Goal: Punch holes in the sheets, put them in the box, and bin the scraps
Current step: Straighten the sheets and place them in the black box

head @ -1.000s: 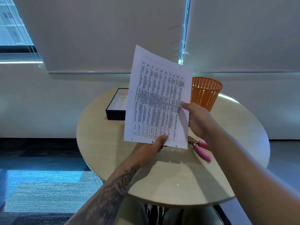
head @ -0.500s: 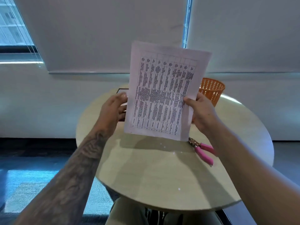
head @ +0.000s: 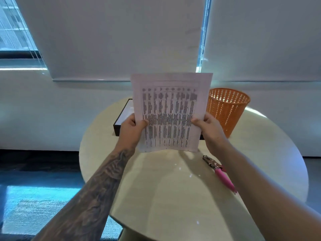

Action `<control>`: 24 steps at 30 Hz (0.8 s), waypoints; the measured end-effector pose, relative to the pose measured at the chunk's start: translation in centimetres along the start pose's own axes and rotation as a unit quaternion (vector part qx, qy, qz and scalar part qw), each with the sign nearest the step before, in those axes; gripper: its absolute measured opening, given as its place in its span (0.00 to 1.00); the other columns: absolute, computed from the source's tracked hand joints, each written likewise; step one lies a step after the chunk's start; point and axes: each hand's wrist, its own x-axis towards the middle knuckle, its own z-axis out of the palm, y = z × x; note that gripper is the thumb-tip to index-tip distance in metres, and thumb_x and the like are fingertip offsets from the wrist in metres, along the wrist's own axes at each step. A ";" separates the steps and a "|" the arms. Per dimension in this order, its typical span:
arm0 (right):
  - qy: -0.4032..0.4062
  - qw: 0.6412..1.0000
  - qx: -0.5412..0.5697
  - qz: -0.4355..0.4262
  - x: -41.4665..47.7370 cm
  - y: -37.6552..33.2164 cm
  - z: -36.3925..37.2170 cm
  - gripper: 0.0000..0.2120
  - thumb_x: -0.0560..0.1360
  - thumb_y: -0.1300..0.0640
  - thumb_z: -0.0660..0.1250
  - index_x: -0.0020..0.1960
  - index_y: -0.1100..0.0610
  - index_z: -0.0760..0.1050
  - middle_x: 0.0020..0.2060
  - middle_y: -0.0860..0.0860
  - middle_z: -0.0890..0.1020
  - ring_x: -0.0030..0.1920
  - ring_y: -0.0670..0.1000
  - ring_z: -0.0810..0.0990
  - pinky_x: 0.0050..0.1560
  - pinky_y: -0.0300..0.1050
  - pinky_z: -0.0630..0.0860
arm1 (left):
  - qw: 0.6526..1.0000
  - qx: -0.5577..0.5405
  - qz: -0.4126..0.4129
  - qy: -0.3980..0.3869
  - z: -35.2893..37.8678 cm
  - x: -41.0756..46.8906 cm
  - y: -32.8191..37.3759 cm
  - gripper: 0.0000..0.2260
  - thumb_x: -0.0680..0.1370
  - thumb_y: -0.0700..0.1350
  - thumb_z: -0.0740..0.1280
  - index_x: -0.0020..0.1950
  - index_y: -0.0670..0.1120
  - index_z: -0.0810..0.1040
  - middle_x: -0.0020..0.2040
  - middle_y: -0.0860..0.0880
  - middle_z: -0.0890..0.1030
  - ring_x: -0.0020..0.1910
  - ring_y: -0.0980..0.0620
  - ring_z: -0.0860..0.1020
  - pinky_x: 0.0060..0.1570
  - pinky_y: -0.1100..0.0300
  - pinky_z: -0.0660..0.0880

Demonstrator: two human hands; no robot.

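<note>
Over table (head: 173, 197): sheet (head: 171, 101) (print illegible) in left hand (head: 130, 131), right hand (head: 211, 129).

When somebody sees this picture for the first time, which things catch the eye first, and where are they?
First the printed sheet, held upright at centre, the left hand and the right hand gripping its side edges. Behind it on the right stands an orange mesh bin; a pink-handled hole punch lies on the round table beside the right forearm.

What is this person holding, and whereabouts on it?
The printed paper, held upright: the left hand grips its left edge, the right hand its right edge, thumbs on the printed face.
</note>
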 end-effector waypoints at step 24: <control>0.032 0.998 0.045 -0.007 0.5 0.3 -1.0 0.10 0.80 0.64 0.67 0.59 0.57 0.78 0.54 0.56 0.87 0.56 0.58 0.85 0.54 0.60 0.83 | 0.963 -0.256 -0.050 0.062 -2.8 1.6 2.5 0.02 0.79 0.39 0.67 0.50 0.45 0.77 0.47 0.47 0.84 0.44 0.48 0.83 0.41 0.52 0.82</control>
